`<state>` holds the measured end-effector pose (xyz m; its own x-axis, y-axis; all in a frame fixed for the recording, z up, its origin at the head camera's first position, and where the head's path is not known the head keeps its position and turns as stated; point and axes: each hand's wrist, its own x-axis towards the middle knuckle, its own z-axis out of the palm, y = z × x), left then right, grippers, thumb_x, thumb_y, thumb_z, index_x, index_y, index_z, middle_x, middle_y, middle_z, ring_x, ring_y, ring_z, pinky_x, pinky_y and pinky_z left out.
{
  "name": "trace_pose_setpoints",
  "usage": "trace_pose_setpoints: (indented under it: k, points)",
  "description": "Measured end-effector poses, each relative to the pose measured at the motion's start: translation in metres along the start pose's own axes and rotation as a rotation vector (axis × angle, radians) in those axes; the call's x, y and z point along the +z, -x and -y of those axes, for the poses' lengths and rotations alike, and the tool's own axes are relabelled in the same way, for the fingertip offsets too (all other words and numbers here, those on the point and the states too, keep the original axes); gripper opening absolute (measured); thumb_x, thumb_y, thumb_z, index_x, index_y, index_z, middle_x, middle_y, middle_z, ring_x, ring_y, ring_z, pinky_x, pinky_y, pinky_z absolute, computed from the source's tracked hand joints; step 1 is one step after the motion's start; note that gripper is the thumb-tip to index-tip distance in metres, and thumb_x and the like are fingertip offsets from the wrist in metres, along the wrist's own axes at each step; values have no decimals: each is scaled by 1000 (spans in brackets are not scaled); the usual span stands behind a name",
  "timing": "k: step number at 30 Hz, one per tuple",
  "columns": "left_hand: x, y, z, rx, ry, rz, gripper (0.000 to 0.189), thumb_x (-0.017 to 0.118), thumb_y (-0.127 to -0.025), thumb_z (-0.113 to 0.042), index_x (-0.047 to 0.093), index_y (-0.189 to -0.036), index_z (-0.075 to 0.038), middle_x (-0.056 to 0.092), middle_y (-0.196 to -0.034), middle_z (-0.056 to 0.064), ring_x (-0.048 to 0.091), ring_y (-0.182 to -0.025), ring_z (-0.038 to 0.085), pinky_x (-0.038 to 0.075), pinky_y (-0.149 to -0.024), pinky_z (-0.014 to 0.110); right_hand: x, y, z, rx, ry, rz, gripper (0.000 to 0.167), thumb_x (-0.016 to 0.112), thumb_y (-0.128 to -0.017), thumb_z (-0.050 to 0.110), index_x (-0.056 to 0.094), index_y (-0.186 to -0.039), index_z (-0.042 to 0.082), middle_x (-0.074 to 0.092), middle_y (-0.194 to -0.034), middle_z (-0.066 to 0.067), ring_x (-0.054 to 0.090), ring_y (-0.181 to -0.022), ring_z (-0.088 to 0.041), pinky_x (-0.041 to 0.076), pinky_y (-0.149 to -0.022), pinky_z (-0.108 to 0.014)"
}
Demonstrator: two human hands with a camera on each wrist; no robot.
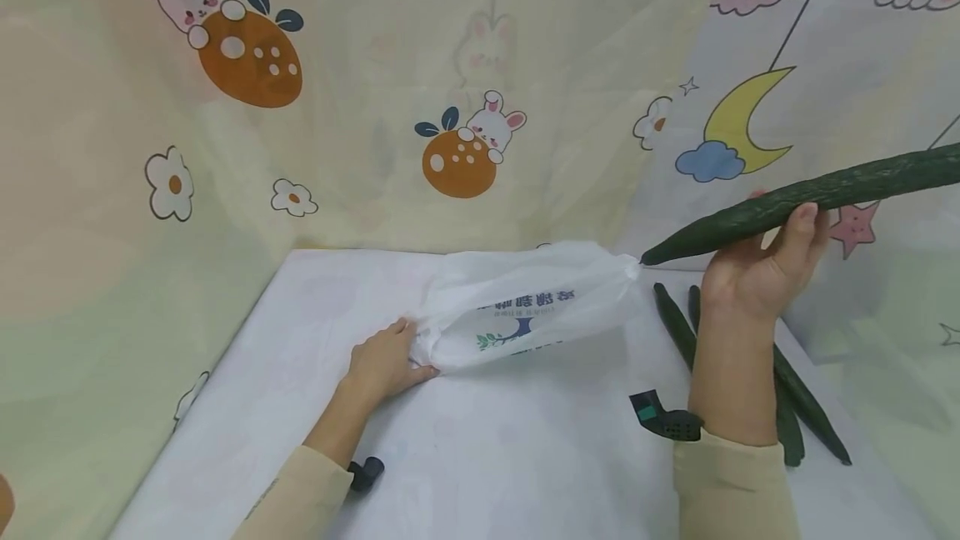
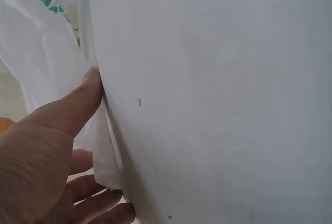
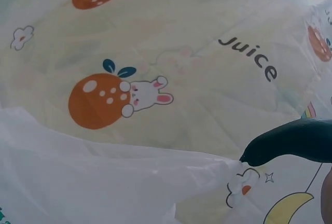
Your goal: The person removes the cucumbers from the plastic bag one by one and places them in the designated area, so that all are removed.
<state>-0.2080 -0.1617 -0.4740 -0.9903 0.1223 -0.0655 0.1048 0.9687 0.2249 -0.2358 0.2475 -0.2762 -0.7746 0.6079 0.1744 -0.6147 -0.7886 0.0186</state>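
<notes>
A white plastic bag [image 1: 540, 307] with blue and green print stretches across the table in the head view. At its left end my left hand [image 1: 382, 359] holds the bag's edge; the left wrist view shows the film between thumb [image 2: 85, 97] and fingers. My right hand [image 1: 765, 273] grips a long dark green cucumber [image 1: 870, 186] above the table, its far end cut off by the frame. The cucumber's narrow tip touches the gathered right corner of the bag. In the right wrist view, the cucumber [image 3: 290, 141] meets the bag [image 3: 104, 177] at that corner.
More cucumbers [image 1: 810, 407] lie on the white tabletop [image 1: 525, 457] at the right, partly hidden by my right forearm. Behind the table hangs a cloth [image 1: 360, 107] printed with rabbits, oranges and flowers. Each wrist carries a black camera [image 1: 667, 419].
</notes>
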Motion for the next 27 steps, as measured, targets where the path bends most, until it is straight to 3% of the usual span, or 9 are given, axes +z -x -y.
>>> trace_pose_setpoints:
  k: [9, 15, 22, 27]
  points:
    - [1, 0, -3, -9, -26, 7, 96, 74, -83, -66, 47, -152, -5, 46, -157, 17, 57, -131, 43, 51, -91, 65, -7, 26, -45, 10, 184, 129, 29, 71, -92, -5, 63, -119, 1, 64, -119, -13, 65, -103, -32, 56, -94, -41]
    - [2, 1, -5, -18, -17, 12, 97, 73, -83, -67, 47, -153, -5, 44, -158, 18, 55, -132, 44, 50, -92, 66, -14, 48, -79, 77, 370, 259, 35, 74, -90, -7, 61, -122, 1, 62, -115, -13, 64, -103, -26, 50, -104, -46]
    - [4, 2, -5, -13, -15, -4, 97, 74, -83, -67, 48, -152, -4, 46, -157, 18, 56, -131, 44, 51, -91, 66, -35, 75, -114, 119, 680, 605, 39, 69, -88, -17, 65, -121, 1, 62, -119, -13, 64, -102, -27, 58, -92, -39]
    - [3, 2, -5, -4, -32, -15, 97, 74, -82, -68, 49, -151, -4, 46, -157, 19, 57, -130, 44, 52, -90, 66, -47, 94, -131, 94, 919, 845, 42, 73, -85, -16, 65, -124, -2, 65, -121, -12, 66, -108, -31, 57, -95, -42]
